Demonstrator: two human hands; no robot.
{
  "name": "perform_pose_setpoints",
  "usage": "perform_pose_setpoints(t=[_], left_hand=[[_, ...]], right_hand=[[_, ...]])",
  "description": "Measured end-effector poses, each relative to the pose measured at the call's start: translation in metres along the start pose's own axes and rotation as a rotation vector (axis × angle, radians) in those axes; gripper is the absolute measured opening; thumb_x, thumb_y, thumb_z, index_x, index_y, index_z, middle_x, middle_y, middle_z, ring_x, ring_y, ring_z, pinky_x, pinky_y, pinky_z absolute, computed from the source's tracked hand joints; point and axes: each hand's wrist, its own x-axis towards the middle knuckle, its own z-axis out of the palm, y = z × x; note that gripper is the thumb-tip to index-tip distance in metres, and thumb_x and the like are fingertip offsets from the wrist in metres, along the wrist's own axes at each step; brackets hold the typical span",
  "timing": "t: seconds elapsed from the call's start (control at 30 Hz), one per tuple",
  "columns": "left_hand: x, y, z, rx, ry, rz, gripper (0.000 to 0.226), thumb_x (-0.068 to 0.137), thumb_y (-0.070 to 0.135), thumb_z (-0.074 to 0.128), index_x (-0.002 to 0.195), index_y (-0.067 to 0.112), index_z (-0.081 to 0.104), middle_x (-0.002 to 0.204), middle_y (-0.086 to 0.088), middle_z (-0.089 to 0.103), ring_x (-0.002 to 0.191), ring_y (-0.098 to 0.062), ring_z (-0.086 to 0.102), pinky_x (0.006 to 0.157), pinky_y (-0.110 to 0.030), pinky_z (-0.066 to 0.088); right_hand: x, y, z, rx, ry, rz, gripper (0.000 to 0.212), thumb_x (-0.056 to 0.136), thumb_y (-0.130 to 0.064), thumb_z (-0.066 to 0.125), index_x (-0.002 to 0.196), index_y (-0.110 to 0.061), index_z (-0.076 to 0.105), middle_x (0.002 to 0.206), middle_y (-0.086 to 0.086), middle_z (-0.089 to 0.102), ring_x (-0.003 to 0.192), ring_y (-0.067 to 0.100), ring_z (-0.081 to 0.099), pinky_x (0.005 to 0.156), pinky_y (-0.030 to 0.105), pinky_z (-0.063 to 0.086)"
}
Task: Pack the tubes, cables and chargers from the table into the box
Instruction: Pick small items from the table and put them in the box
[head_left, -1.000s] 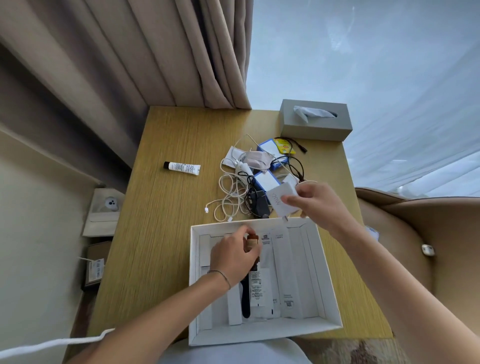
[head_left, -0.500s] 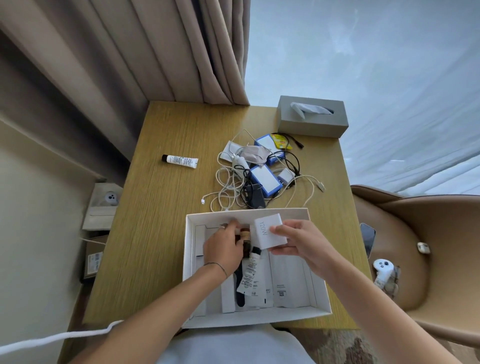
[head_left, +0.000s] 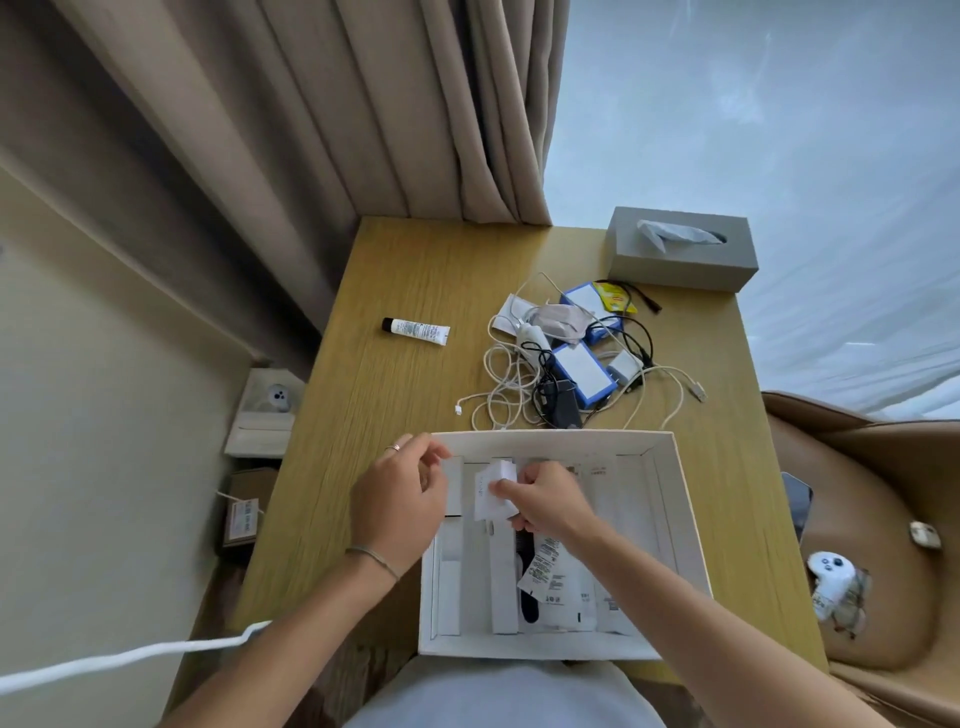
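Two hands sit over the far left part of the box, and the white charger lies between them. Your right hand pinches the charger from its right side, fingers closed on it, holding it low inside the box near the far wall; whether it already rests on the box floor you cannot tell. Your left hand hovers just left of it at the box's left wall, fingers loosely curled and holding nothing that shows. The charger's prongs point toward you, so its long axis runs from the far wall toward the near wall, in line with the white cartons lying in the box. A black tube and a labelled tube lie just right of those cartons, under your right wrist.

Beyond the far wall of the box, the tangle remains: white cables, black cables, two blue-edged chargers, a small white plug and a black adapter. Your right hand is the nearer one to that heap, reaching straight over the far wall. One white tube with a black cap lies well apart, beyond the box and off to its left, its length running left to right; your left hand is the nearer one there. The looped cables look likely to drag their neighbours when lifted. A grey tissue box stands farther back, clear of any reach.
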Motion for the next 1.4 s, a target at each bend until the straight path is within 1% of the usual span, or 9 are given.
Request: perform_pose_setpoints(t=[0.17,0.3,0.4,0.63,0.77,0.87,1.0,1.17,1.4], left_hand=[[0.004,-0.012,-0.008,-0.02,0.013,-0.022,0.018,0.089,0.012,0.062,0.093,0.029,0.065,0.08,0.015,0.059,0.067,-0.003,0.057,0.052,-0.032,0.055],[0.006,-0.019,-0.009,0.014,0.03,-0.028,0.022,0.085,0.01,0.062,0.093,0.03,0.065,0.084,0.016,0.058,0.081,-0.006,0.054,0.056,-0.029,0.053],[0.01,-0.021,-0.008,0.003,0.037,-0.035,0.022,0.084,0.011,0.062,0.094,0.03,0.065,0.086,0.015,0.058,0.085,-0.008,0.053,0.059,-0.029,0.053],[0.027,-0.029,-0.004,-0.026,0.032,-0.01,0.022,0.085,0.009,0.062,0.095,0.029,0.066,0.088,0.015,0.059,0.088,-0.008,0.054,0.062,-0.025,0.051],[0.053,-0.029,0.003,-0.039,-0.002,0.026,0.022,0.086,0.01,0.061,0.096,0.029,0.065,0.089,0.014,0.059,0.089,-0.007,0.054,0.061,-0.017,0.042],[0.08,-0.027,0.01,-0.038,-0.025,0.042,0.022,0.085,0.01,0.059,0.096,0.029,0.065,0.09,0.013,0.058,0.089,-0.009,0.054,0.062,-0.022,0.044],[0.117,-0.025,0.02,-0.028,-0.052,0.058,0.022,0.084,0.011,0.059,0.097,0.029,0.064,0.093,0.013,0.058,0.09,-0.009,0.053,0.066,-0.027,0.045],[0.162,-0.032,0.032,0.056,-0.126,0.076,0.025,0.086,0.01,0.055,0.101,0.028,0.063,0.099,0.012,0.059,0.096,-0.011,0.053,0.069,-0.026,0.044],[0.226,-0.06,0.051,0.259,-0.277,0.111,0.043,0.082,-0.003,0.048,0.113,0.024,0.06,0.116,0.006,0.063,0.111,-0.018,0.05,0.078,-0.034,0.049]], right_hand=[[0.015,0.002,0.021,-0.231,0.064,-0.052,0.034,0.072,-0.047,0.071,0.058,-0.019,0.057,0.054,0.004,0.065,0.056,0.019,0.071,0.06,0.04,0.059],[0.022,0.0,0.036,-0.39,0.127,-0.121,0.042,0.076,-0.047,0.069,0.052,-0.02,0.05,0.044,-0.005,0.046,0.042,0.011,0.042,0.047,0.03,0.038],[0.021,-0.003,0.044,-0.47,0.177,-0.164,0.043,0.08,-0.05,0.07,0.055,-0.021,0.051,0.046,-0.008,0.051,0.043,0.008,0.049,0.042,0.024,0.032],[0.009,-0.018,0.035,-0.571,0.259,-0.281,0.042,0.09,-0.053,0.058,0.062,-0.022,0.049,0.055,-0.006,0.056,0.053,0.015,0.057,0.057,0.036,0.054],[-0.004,-0.043,0.013,-0.459,0.329,-0.413,0.036,0.088,-0.046,0.055,0.065,-0.018,0.053,0.055,-0.004,0.058,0.054,0.015,0.056,0.056,0.037,0.052],[-0.005,-0.067,-0.008,-0.3,0.374,-0.468,0.031,0.086,-0.039,0.062,0.063,-0.019,0.056,0.052,-0.005,0.06,0.052,0.011,0.057,0.053,0.033,0.05],[0.015,-0.096,-0.038,-0.201,0.429,-0.411,0.026,0.085,-0.034,0.065,0.062,-0.024,0.057,0.054,-0.008,0.062,0.054,0.009,0.059,0.056,0.032,0.05],[0.058,-0.114,-0.069,-0.21,0.453,-0.344,0.012,0.085,-0.027,0.063,0.076,-0.022,0.07,0.069,-0.009,0.07,0.067,0.009,0.065,0.065,0.034,0.056],[0.115,-0.113,-0.1,-0.268,0.486,-0.246,0.016,0.086,-0.022,0.058,0.091,-0.02,0.073,0.093,-0.005,0.076,0.083,0.016,0.069,0.074,0.036,0.059]])
